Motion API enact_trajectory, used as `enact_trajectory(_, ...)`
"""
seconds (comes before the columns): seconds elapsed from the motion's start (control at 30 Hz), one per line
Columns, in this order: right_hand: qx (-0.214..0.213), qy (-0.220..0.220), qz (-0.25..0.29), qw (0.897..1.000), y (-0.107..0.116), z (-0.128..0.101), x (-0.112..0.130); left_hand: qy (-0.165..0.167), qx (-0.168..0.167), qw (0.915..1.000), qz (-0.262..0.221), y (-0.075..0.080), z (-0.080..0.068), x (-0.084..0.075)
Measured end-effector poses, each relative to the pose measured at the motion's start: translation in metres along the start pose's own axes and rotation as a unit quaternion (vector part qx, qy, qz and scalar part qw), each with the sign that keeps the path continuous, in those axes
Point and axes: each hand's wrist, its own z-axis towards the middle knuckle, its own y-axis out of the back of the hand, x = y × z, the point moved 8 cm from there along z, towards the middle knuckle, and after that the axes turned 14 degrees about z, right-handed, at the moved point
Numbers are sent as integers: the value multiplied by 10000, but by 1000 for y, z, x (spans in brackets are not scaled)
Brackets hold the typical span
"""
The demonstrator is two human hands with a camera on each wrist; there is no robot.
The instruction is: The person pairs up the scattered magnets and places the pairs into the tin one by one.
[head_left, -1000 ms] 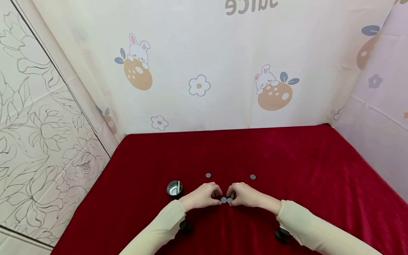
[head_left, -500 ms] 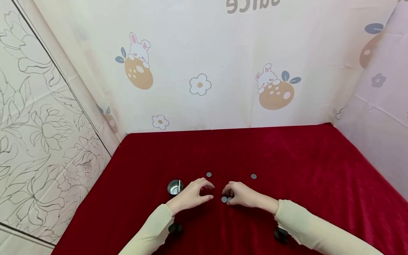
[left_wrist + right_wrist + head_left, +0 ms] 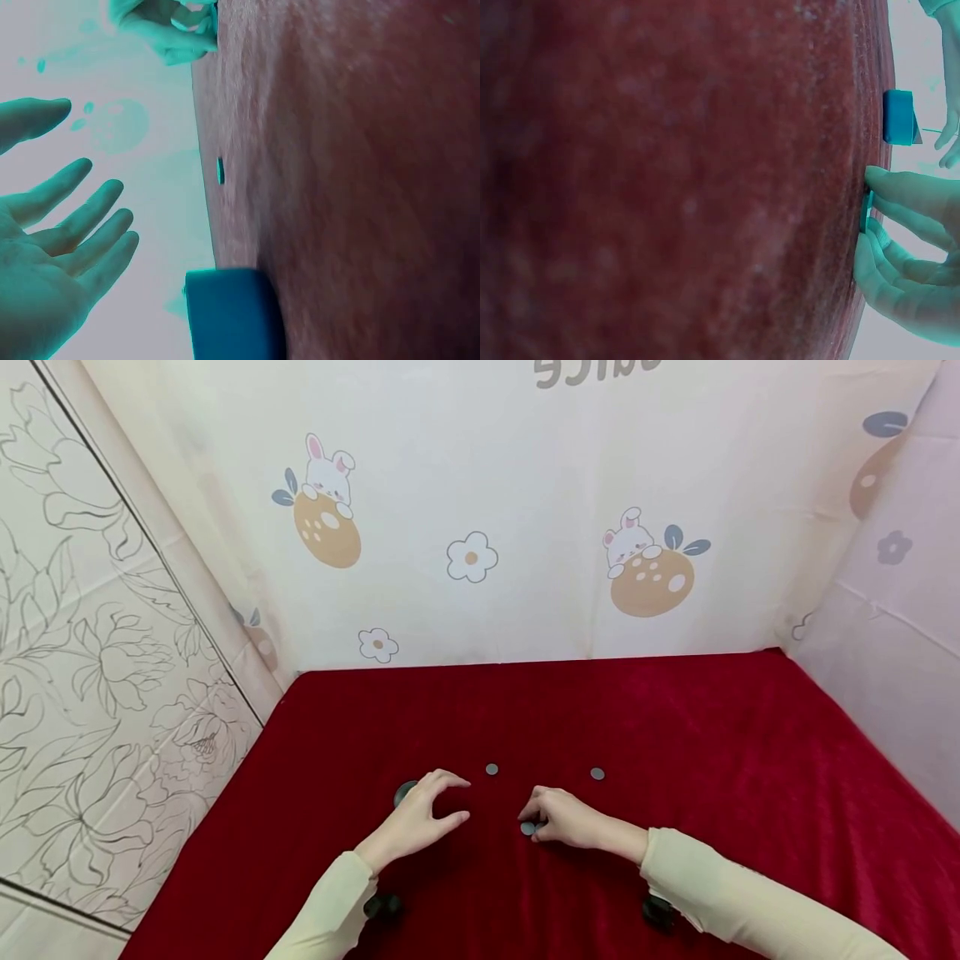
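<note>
Head view: my left hand [image 3: 417, 820] has drawn away from the centre toward the small metal cup [image 3: 403, 792], fingers spread and empty, partly covering it. My right hand [image 3: 564, 818] stays down on the red bench [image 3: 675, 735], grip pinching a coin [image 3: 528, 828]. Two coins lie beyond: one [image 3: 491, 769], another [image 3: 597, 773].

Left wrist view: open palm [image 3: 52, 247] beside the cup [image 3: 234, 313].

Right wrist view: fingertips [image 3: 900, 187] at the coin's edge [image 3: 865, 211], probably lifting it.
</note>
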Motion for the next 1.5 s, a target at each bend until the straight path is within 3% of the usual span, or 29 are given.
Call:
enact_trajectory(0.33, 73, 27, -31, 10000, -1, 1, 1, 223, -521, 9984, 47, 16, -14, 19)
enact_trajectory(0.67, 56, 22, 60, 10000, 0, 3, 2, 390, -776, 9961, 162, 26, -28, 38)
enact_trajectory(1.07, -20, 99, 249, 9996, 0, 17, 17, 659, -686, 9952, 232, 24, -35, 58)
enact_trajectory(1.5, -322, 326, 456, 9979, -2, 46, 37, 796, -459, 9957, 101, 17, -33, 70)
